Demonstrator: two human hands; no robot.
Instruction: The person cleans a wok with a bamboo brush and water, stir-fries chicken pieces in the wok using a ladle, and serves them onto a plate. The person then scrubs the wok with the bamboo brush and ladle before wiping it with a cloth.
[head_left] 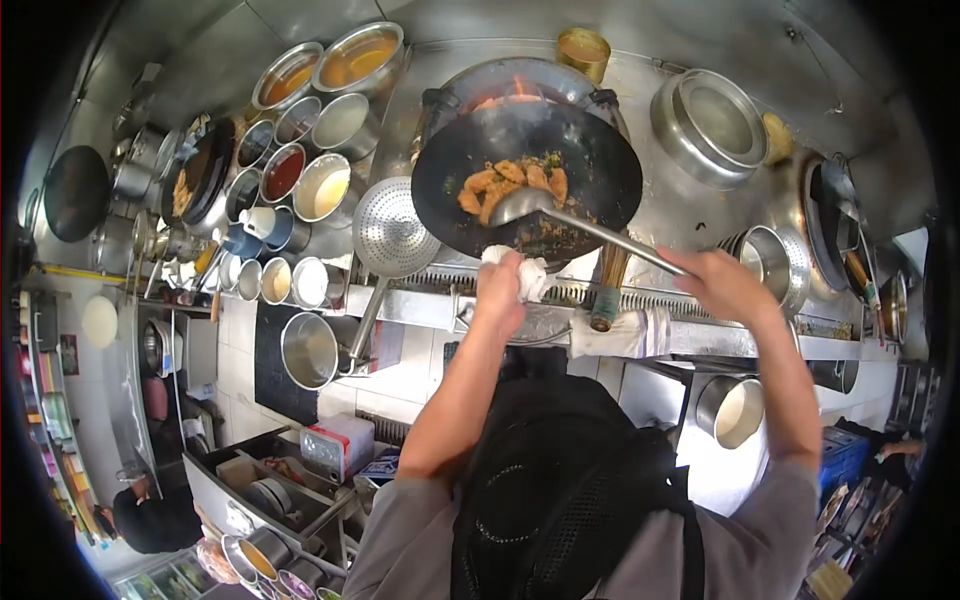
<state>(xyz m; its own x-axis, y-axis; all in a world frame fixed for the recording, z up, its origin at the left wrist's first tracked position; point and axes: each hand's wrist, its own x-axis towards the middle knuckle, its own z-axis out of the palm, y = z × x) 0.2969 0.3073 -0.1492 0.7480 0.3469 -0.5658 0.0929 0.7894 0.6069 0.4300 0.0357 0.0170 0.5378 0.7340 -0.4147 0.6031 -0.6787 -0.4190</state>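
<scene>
My left hand (pixel 502 297) is closed around a bunched white cloth (pixel 535 279) at the near rim of a black wok (pixel 600 185). Any wok handle under the cloth is hidden. Browned pieces of food (pixel 538 178) and small crumbs lie in the wok. My right hand (pixel 725 285) grips the handle of a metal ladle (pixel 521 205), whose bowl rests among the pieces. The wok is tipped toward me over a burner (pixel 465 82), with orange flame behind its far rim.
A perforated skimmer (pixel 397 222) lies left of the wok, beside several seasoning pots (pixel 325 187). A bamboo brush (pixel 608 285) and folded towel (pixel 632 333) are at the front ledge. Right stand large metal bowls (pixel 715 125). Another person (pixel 155 515) is at lower left.
</scene>
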